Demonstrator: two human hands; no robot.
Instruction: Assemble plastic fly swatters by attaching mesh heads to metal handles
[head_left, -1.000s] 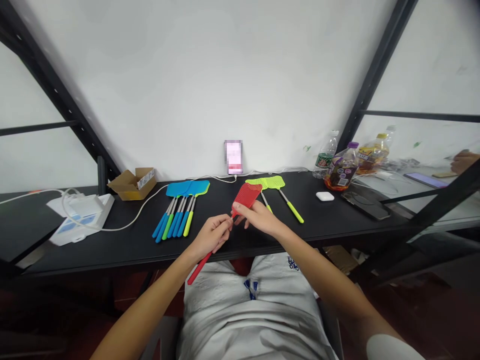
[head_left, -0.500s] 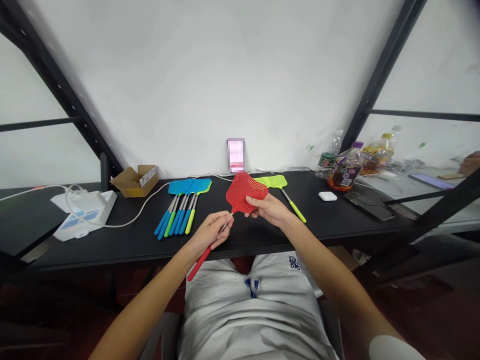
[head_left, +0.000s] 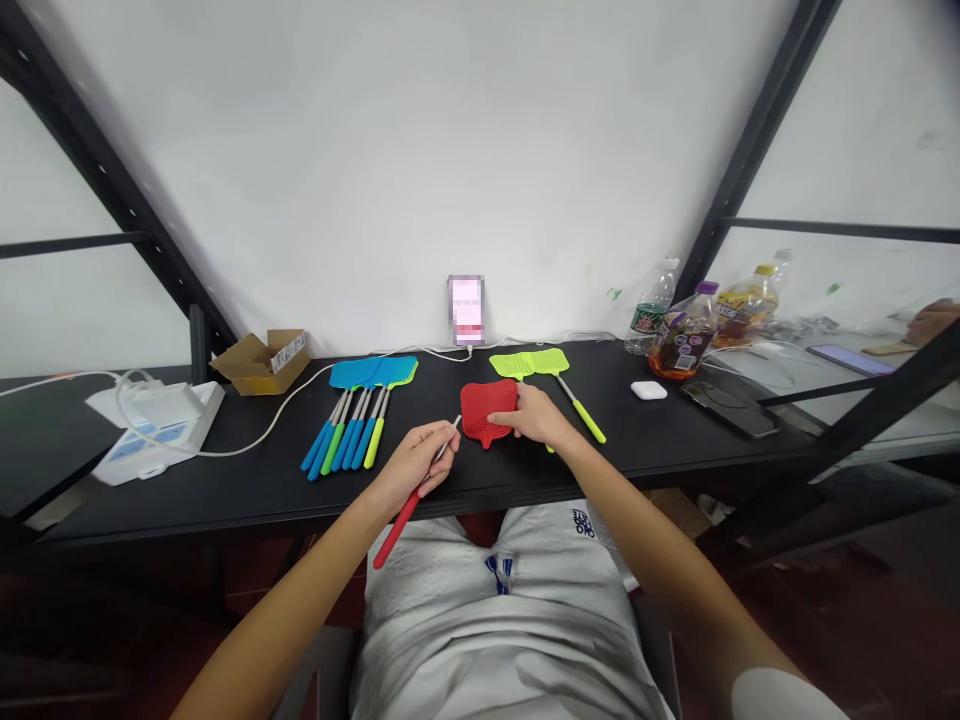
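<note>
My left hand (head_left: 420,462) is closed around the metal rod of a red fly swatter handle (head_left: 397,528), whose bare tip points up and to the right. In my right hand (head_left: 536,414) is the red fly swatter head (head_left: 487,408), a perforated paddle gripped at its right edge, low over the black table. The rod and the head are apart. Behind my right hand lie yellow-green fly swatters (head_left: 531,362), one with its handle (head_left: 589,420) in sight, another mostly covered by the hand. Several blue and green fly swatters (head_left: 360,374) lie in a row on the left.
A small open cardboard box (head_left: 262,364) and a white charger with packaging (head_left: 169,420) stand on the left. A phone (head_left: 466,312) leans against the wall. Bottles (head_left: 684,335), a white earbud case (head_left: 649,390) and a dark phone (head_left: 729,410) are at right. Another person's hand (head_left: 934,325) shows at far right.
The red swatter head has come off the rod. My right hand has lowered it toward the table and turned it so its neck points down. My left hand keeps the handle.
</note>
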